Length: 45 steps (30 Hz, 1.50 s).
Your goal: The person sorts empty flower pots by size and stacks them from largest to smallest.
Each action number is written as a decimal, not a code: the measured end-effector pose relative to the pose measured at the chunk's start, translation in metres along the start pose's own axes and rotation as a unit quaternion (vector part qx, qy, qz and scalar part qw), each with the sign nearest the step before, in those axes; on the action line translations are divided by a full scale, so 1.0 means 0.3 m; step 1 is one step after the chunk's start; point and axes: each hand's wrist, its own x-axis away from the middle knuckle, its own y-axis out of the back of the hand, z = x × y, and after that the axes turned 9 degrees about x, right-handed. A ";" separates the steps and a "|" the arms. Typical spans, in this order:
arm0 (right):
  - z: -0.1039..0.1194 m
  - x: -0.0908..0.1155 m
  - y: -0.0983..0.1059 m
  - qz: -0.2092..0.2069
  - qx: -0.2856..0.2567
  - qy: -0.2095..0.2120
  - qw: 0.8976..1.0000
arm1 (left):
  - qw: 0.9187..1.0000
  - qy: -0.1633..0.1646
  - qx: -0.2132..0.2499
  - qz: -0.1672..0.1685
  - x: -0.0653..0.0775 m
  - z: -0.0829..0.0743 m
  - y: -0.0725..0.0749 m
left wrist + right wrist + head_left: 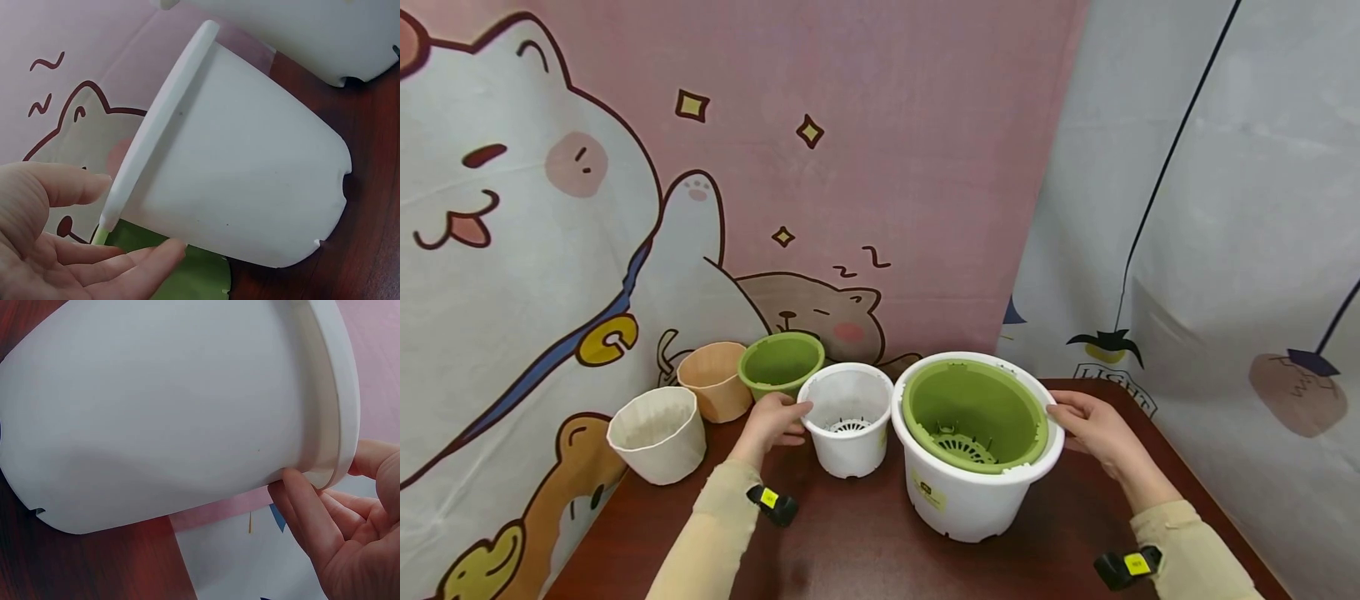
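Observation:
A small white flowerpot (850, 454) with a slotted base stands upright on the table. My left hand (772, 423) is at its left rim; in the left wrist view the thumb (78, 184) lies close to the rim and the loosely extended fingers (140, 269) are beside the outer wall. To the right is a large white flowerpot (958, 504) with a green pot (973, 408) nested inside. My right hand (1093, 433) holds the large pot's right rim, thumb over the edge and fingers (315, 519) underneath against the wall. The thumb tip is hidden behind the rim.
On the left, a cream faceted pot (662, 454), a peach pot (718, 396) and a green pot (781, 362) stand in a row towards the back. The dark red-brown table (850, 550) meets a cartoon-printed cloth (917, 183) behind and at both sides.

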 end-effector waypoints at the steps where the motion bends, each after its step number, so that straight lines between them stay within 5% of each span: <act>1: 0.000 0.000 0.000 -0.001 0.003 0.000 1.000 | 1.000 -0.002 -0.002 0.002 0.000 0.000 -0.001; 45: 0.007 0.005 0.002 0.000 0.002 -0.005 1.000 | 0.995 -0.049 -0.091 0.001 0.005 -0.023 -0.021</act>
